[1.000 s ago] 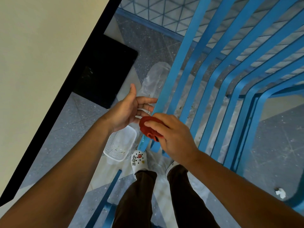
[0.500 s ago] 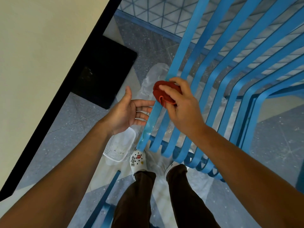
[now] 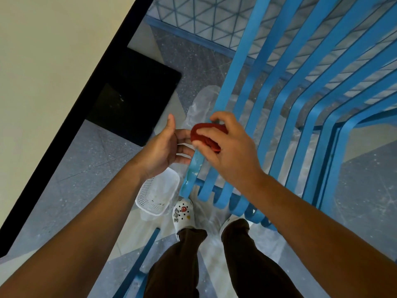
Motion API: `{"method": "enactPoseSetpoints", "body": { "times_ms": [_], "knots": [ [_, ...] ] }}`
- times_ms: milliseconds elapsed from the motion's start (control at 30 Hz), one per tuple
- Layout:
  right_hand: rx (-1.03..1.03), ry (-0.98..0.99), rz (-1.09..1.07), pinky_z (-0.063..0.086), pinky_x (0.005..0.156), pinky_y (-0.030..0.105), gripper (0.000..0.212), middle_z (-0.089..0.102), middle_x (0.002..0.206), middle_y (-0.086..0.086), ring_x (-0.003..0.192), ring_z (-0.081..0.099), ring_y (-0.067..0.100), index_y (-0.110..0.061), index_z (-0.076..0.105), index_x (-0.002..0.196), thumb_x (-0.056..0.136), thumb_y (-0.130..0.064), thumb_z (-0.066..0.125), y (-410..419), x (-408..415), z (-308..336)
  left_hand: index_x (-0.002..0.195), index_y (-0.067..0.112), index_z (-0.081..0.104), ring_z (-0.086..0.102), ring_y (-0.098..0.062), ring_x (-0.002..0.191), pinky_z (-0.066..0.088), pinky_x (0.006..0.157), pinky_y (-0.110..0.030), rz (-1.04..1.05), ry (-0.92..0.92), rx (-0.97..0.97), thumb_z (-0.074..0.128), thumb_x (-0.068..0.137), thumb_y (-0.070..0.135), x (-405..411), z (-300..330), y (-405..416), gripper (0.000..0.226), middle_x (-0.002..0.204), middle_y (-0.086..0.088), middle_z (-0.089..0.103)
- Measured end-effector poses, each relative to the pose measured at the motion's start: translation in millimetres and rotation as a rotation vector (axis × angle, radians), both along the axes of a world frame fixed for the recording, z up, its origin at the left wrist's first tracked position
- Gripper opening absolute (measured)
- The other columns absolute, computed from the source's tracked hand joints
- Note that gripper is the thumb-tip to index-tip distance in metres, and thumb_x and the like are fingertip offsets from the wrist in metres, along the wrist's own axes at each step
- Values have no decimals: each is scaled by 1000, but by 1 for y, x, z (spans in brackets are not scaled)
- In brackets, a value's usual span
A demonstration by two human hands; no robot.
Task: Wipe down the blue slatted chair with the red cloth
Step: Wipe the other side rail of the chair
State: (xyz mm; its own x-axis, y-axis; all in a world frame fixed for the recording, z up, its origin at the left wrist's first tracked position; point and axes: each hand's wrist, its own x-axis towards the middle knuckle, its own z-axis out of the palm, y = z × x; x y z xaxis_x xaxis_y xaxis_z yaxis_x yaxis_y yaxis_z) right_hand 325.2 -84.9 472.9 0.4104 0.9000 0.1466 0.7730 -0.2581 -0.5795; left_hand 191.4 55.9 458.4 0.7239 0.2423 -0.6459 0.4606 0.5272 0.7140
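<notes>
While the right hand point(image 3: 227, 151) grips the cloth point(image 3: 207, 136) on the outermost slat point(image 3: 242, 67), which runs up and away, the left hand point(image 3: 165, 147) waits open alongside.

Pretty bright, even daylight here, no harsh shadows under my arms. Plastic sheet point(image 3: 200, 104) at 12 o'clock from my hands catches soft glare. Wide lens bends the edges, especially 9 and 3 o'clock. Focus looks sharp overall.

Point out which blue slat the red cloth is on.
The leftmost slat, the outer one next to the left hand. The right hand holds the cloth on it; the other slats are bare.
</notes>
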Motion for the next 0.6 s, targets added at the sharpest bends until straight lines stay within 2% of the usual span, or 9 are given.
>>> {"method": "enactPoseSetpoints", "body": {
  "times_ms": [133,167,267,333,467,533,600],
  "knots": [
    [39,-160,-39,50,85,36,28,59,121,12,107,54,33,-17,75,109,92,-38,71,18,32,-2,132,6,63,54,-36,105,48,90,-44,-4,-61,-54,4,92,74,-1,-13,1,98,124,-26,59],
    [40,-173,-50,48,89,36,29,60,120,13,107,54,34,-15,75,110,92,-37,70,24,38,-4,132,6,63,55,-37,104,47,89,-45,-5,-74,-67,3,92,74,0,-16,2,99,125,-28,59],
    [48,-199,-31,42,95,35,36,60,122,13,111,53,35,-11,66,125,96,-31,64,35,45,-8,128,7,65,61,-26,92,54,75,-34,3,-107,-88,2,90,76,3,-25,4,101,114,-17,64],
    [58,-213,-1,36,98,32,43,60,125,13,114,51,34,-10,56,138,98,-26,61,34,43,-12,124,9,67,62,-24,89,56,72,-32,-1,-142,-100,3,89,77,6,-30,6,99,112,-14,64],
    [120,-170,41,27,92,17,32,61,120,8,113,52,29,-13,65,128,98,-25,61,28,41,-19,117,10,67,60,-25,90,56,68,-31,-6,-209,-73,2,89,76,11,-39,9,97,111,-16,63],
    [106,-155,68,26,93,18,32,59,122,1,118,48,24,-19,65,127,97,-30,61,26,38,-24,117,8,67,59,-28,89,56,65,-30,-32,-240,-4,-1,88,76,12,-45,11,100,114,-21,61],
    [95,-157,87,26,93,19,31,58,122,-3,119,47,21,-23,65,126,97,-32,59,24,36,-22,126,1,61,55,-38,99,53,70,-35,-71,-290,57,-3,86,77,15,-46,12,107,125,-32,53]
  ]
}}
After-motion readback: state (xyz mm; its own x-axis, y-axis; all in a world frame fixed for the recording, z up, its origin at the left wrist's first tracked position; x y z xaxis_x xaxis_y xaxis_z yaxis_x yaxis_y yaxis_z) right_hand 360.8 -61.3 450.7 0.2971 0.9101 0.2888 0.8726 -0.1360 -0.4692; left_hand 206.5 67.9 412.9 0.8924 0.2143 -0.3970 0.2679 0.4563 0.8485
